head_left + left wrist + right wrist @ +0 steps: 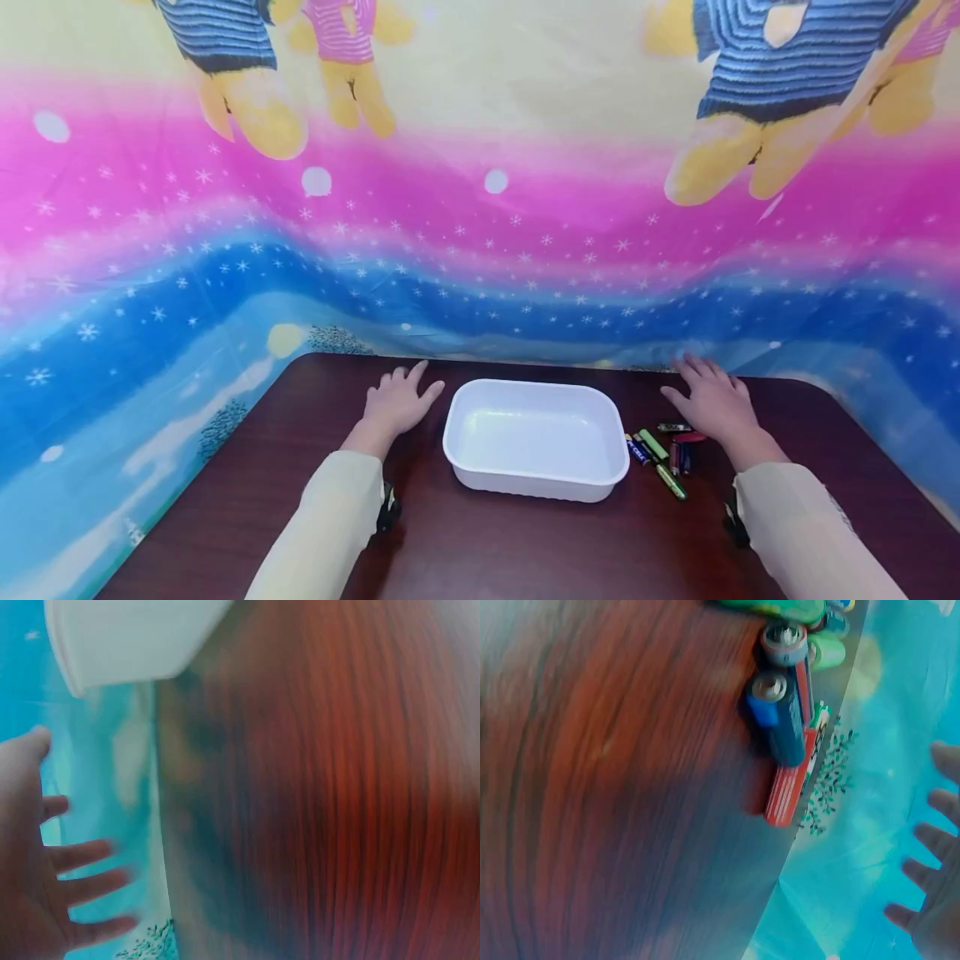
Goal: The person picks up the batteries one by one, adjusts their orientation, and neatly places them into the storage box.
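Observation:
A white plastic tub point(536, 487) stands on the dark wood table, and no objects show inside it. To its right lies a loose group of several batteries point(652, 444) in green, blue, red and dark wraps; the right wrist view has a blue battery point(780, 720) and a red battery point(784, 795) close up. My left hand point(400, 400) is left of the tub, fingers spread, holding nothing. Beyond the batteries, to the right, my right hand point(716, 404) has its fingers extended and slightly blurred, also holding nothing.
The reddish-brown table point(510, 550) has rounded far corners. Behind and around it hangs a colourful printed cloth point(480, 250) with snowflakes and bear figures. Dark wrist bands point(387, 507) show at both cream sleeves point(322, 517).

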The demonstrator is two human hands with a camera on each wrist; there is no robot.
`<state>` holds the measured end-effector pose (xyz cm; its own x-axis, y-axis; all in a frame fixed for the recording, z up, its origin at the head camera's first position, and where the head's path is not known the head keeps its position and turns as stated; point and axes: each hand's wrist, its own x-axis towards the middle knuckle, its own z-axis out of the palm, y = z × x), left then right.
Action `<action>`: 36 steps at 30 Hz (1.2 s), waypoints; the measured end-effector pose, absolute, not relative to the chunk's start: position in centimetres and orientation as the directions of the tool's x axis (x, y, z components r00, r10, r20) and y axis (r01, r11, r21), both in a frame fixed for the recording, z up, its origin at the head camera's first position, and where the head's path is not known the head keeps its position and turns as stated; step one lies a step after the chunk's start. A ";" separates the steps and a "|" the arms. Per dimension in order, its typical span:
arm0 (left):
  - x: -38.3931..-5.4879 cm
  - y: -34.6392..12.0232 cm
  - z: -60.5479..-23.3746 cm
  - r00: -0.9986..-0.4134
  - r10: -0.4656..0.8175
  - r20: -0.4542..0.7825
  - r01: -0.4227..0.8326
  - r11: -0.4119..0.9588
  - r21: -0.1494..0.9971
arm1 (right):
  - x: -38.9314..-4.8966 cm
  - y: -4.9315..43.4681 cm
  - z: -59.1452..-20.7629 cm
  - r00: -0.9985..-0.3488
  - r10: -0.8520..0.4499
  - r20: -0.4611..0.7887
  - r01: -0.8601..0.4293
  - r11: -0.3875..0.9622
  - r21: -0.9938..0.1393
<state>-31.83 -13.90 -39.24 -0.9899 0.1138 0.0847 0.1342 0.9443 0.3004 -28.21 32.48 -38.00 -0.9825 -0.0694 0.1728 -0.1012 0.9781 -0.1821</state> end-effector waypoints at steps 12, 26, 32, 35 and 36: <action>-27.7 -12.9 -43.3 -0.980 0.188 -0.066 0.013 0.392 0.920 | -27.3 32.7 -40.6 -0.996 -0.080 -0.045 -0.061 0.942 -0.330; -26.8 -11.5 -44.7 -0.987 0.162 0.002 0.033 0.186 0.982 | -28.2 32.4 -41.0 -0.992 -0.105 -0.067 -0.079 0.945 -0.318; -27.3 -11.2 -44.7 -0.982 0.187 0.015 0.046 0.163 0.986 | -28.6 32.5 -40.8 -0.992 -0.103 -0.068 -0.077 0.948 -0.309; -27.3 -11.3 -44.7 -0.983 0.181 0.003 0.032 0.156 0.987 | -28.8 32.4 -40.9 -0.994 -0.093 -0.063 -0.069 0.949 -0.309; -27.3 -11.3 -44.7 -0.984 0.180 0.003 0.031 0.156 0.987 | -28.9 32.3 -40.9 -0.994 -0.092 -0.055 -0.070 0.948 -0.309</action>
<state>-27.27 -11.31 -44.74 -0.9837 0.1800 0.0028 0.0314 0.1561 0.9872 -28.85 32.29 -40.94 -0.9943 -0.0916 -0.0548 -0.0703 0.9484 -0.3092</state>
